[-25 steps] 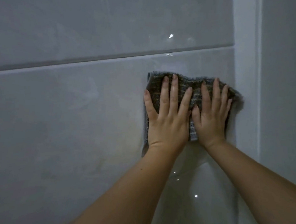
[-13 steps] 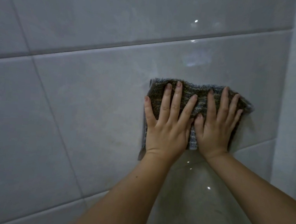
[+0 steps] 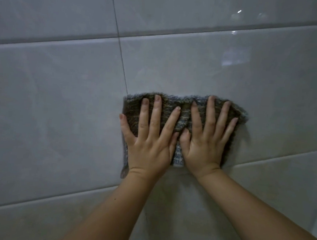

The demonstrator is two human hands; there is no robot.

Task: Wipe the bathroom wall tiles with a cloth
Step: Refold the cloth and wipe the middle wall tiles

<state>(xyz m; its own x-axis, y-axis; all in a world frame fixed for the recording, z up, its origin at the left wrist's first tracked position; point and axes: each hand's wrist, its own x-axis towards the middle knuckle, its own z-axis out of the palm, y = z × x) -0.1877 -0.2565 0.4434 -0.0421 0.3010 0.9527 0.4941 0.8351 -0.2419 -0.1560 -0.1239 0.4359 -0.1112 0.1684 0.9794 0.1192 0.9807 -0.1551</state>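
Cloth (image 3: pixel 184 118), a dark mottled grey-brown rag, lies flat against the wall tiles (image 3: pixel 60 113), just right of centre in the head view, with its top edge wavy and its left edge hanging lower than the rest. Both hands cover most of it. The left hand (image 3: pixel 148 147) presses on the cloth's left half with fingers straight and spread, pointing toward 12 o'clock, its thumb out toward 10 o'clock at the cloth's left edge. The right hand (image 3: pixel 204 147) presses on the right half, fingers likewise straight and fanned toward 12 and 1 o'clock. The two hands sit just beside each other, with a narrow strip of cloth showing between them. Both forearms run down toward 6 and 5 o'clock. Around the cloth the tiles are large, glossy and pale grey. A vertical grout line (image 3: pixel 119 47) meets the cloth's upper left corner, and a horizontal grout line (image 3: pixel 179 30) crosses well above at 12 o'clock.
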